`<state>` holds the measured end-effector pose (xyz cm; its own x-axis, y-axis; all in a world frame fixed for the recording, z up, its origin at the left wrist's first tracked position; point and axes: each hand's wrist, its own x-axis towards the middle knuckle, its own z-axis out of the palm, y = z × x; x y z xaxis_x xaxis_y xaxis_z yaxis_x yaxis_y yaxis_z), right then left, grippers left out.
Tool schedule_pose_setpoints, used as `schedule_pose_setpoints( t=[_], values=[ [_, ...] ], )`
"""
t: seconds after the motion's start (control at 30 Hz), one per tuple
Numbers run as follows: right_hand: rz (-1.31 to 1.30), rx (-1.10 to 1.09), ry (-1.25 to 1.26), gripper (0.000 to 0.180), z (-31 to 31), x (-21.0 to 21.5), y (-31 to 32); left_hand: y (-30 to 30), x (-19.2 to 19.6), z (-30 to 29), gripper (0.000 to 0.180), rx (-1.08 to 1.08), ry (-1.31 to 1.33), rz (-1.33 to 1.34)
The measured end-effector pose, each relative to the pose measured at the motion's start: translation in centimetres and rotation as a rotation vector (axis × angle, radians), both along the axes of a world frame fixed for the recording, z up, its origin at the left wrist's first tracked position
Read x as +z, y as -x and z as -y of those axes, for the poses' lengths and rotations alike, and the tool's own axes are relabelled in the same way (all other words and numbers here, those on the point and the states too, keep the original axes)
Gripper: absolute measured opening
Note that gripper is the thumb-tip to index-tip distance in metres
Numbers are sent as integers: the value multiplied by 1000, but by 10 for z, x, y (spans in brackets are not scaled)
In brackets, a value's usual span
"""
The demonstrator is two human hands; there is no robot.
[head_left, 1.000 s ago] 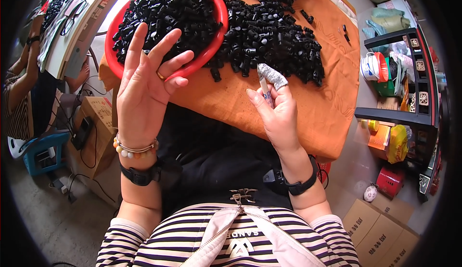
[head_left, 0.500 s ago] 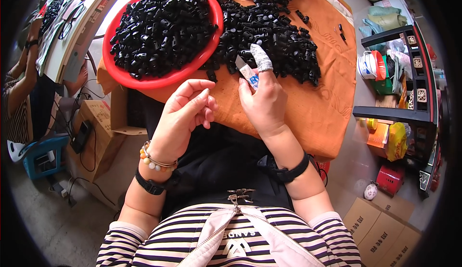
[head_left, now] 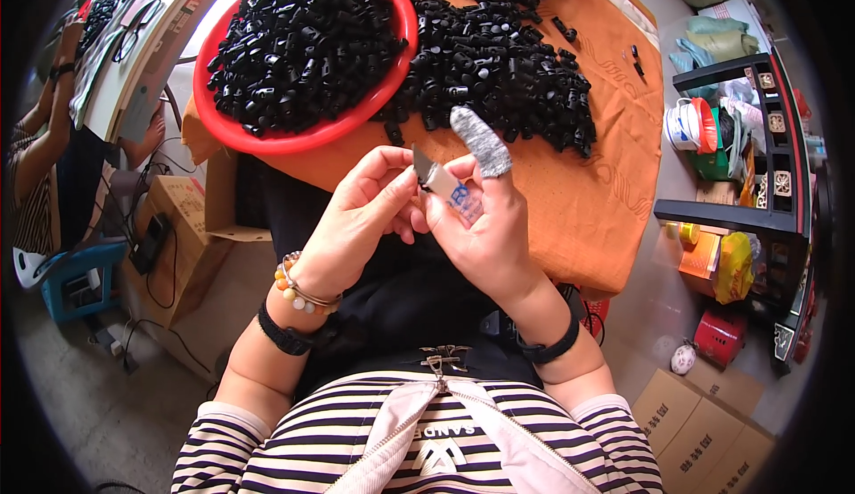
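My right hand (head_left: 481,227) grips a small blade (head_left: 421,163) whose handle (head_left: 452,193) is wrapped in whitish material with blue marks. Grey knitted cloth covers its index finger, which points away from me. Close against it, my left hand (head_left: 356,213) is closed in a pinch. A small black plastic part (head_left: 422,186) shows at its thumb tip, right beside the blade; most of it is hidden. Beyond the hands, a red basin (head_left: 214,124) is heaped with black plastic parts (head_left: 307,48). More such parts (head_left: 499,75) lie in a loose pile to its right.
An orange cloth (head_left: 597,209) covers the table. On the left stand a cardboard box (head_left: 191,244), a blue stool (head_left: 85,293) and another person's arm (head_left: 53,129) by a second table. A dark shelf (head_left: 730,213) and cartons (head_left: 704,423) are at the right.
My right hand has drawn back from the pile with the blade, toward me and left. My left hand has moved right, and the two now meet before my lap.
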<state>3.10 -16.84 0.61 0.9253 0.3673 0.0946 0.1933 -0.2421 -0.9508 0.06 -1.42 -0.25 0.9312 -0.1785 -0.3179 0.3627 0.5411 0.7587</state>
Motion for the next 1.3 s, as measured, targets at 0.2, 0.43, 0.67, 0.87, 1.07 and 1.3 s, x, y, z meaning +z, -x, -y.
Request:
schedule_pose_setpoints(
  t=[0.2, 0.43, 0.67, 0.87, 1.07, 1.3],
  values=[
    [-65, 36, -189, 58, -5, 6, 7, 4, 3, -6, 19, -3, 239, -68],
    [-187, 40, -242, 44, 8, 3, 5, 4, 6, -11, 20, 16, 332, -69],
    [-195, 58, -185, 36, 2, 4, 9, 5, 1, -14, 14, 35, 436, -53],
    [-232, 64, -234, 41, 1, 5, 7, 5, 2, -10, 14, 19, 366, -16],
    [-308, 54, -386, 45, -4, 3, 3, 6, 12, -1, 18, -29, 273, -19],
    [-333, 34, -424, 44, -3, -1, 2, 5, 11, -4, 22, -31, 249, -35]
  ],
)
